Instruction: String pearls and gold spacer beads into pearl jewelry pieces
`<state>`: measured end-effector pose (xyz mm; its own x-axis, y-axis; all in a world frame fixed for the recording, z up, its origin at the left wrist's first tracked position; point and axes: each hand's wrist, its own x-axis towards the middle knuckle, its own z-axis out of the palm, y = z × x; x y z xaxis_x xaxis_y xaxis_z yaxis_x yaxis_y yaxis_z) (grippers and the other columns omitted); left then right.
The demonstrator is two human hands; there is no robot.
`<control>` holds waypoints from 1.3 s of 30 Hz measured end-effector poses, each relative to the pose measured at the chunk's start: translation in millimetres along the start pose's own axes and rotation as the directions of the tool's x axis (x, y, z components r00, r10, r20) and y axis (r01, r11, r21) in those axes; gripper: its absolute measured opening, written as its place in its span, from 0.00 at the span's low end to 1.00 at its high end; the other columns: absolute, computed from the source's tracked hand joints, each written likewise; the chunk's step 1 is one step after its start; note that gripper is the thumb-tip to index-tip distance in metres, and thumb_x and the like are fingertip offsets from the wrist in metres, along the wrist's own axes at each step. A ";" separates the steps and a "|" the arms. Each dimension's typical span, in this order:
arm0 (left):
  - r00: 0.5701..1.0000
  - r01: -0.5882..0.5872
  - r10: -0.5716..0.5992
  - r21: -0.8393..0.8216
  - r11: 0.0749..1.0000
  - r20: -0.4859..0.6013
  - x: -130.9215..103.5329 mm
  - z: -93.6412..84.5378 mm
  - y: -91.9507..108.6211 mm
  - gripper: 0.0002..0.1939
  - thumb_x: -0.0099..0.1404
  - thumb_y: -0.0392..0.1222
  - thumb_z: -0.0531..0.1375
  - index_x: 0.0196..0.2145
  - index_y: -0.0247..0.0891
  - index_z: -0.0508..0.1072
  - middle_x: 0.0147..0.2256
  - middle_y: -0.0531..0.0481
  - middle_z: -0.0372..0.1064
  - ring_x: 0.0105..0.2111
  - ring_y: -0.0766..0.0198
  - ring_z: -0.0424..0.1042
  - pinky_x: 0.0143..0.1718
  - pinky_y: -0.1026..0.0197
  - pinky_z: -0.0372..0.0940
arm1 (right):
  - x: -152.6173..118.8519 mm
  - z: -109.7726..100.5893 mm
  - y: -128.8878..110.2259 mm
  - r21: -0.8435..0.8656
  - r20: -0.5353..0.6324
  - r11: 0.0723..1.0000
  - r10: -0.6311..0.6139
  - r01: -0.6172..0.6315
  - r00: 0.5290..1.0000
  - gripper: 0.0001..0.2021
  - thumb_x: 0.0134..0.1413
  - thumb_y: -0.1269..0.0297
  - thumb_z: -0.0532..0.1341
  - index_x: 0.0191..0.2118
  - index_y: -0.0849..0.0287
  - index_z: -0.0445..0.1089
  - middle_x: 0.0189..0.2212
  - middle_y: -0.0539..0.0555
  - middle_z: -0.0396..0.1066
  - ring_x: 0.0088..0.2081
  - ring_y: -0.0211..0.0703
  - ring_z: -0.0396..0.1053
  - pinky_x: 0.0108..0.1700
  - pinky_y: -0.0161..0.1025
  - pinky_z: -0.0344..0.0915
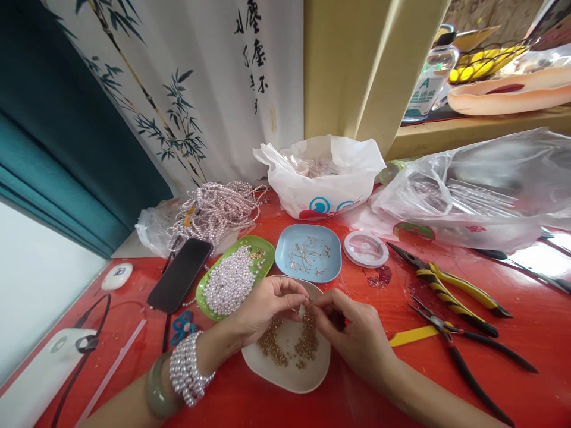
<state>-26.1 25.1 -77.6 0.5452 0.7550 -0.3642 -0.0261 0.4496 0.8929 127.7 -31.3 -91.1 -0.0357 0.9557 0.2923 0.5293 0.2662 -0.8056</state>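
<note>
Over a cream-white plate (289,381) both hands come together with their fingertips almost meeting. My left hand (267,306) is closed in a pinch, thumb against fingers. Opposite it, my right hand (352,333) pinches too. What they hold is too small to make out. Small gold beads (307,339) lie in loose heaps on the plate below. Behind my left hand a green dish (266,245) carries many pearl-like beads (228,282) and some gold pieces. Just beyond the fingers, a blue dish (285,238) contains small metal pieces (303,255).
Two pliers, one yellow and black (446,291) and one black-handled (466,356), lie right. A spool (366,249) is beside the blue dish. Behind stand a white bag (321,190) and a clear bag (482,202). Left are strung beads (218,208) and a phone (181,276).
</note>
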 end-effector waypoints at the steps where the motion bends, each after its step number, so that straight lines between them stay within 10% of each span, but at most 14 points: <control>1: 1.000 -0.004 0.004 0.005 1.000 0.003 -0.1 0.0 -0.1 0.07 0.51 0.38 0.64 0.27 0.31 0.71 0.27 0.50 0.68 0.27 0.70 0.65 0.26 0.68 0.61 | 0.0 0.0 -0.2 0.000 0.000 1.000 -0.001 0.001 1.000 0.06 0.49 0.70 0.54 0.25 0.58 0.64 0.15 0.47 0.65 0.16 0.31 0.60 0.19 0.28 0.58; 29: 0.967 -0.227 0.256 0.459 0.859 -0.001 -9.1 4.3 12.2 0.08 0.52 0.40 0.62 0.31 0.35 0.71 0.30 0.50 0.70 0.30 0.65 0.69 0.33 0.63 0.63 | 0.2 -4.8 0.7 0.035 0.107 0.998 0.041 -0.045 0.993 0.07 0.56 0.66 0.50 0.29 0.56 0.63 0.22 0.48 0.69 0.23 0.36 0.67 0.25 0.31 0.62; 39: 0.877 -0.075 0.456 0.892 0.445 -0.153 0.7 -60.0 51.6 0.06 0.55 0.38 0.56 0.29 0.38 0.73 0.31 0.50 0.73 0.31 0.62 0.69 0.35 0.61 0.60 | -2.3 -4.4 3.6 0.111 0.077 0.991 0.071 -0.080 0.994 0.04 0.57 0.64 0.49 0.32 0.55 0.57 0.22 0.48 0.72 0.21 0.36 0.67 0.23 0.30 0.62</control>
<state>-77.3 77.4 -47.7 0.3375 0.9401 0.0473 0.6950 -0.2827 0.6611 133.5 -33.1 -92.5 -0.0629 0.9790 0.1937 0.4331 0.2016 -0.8785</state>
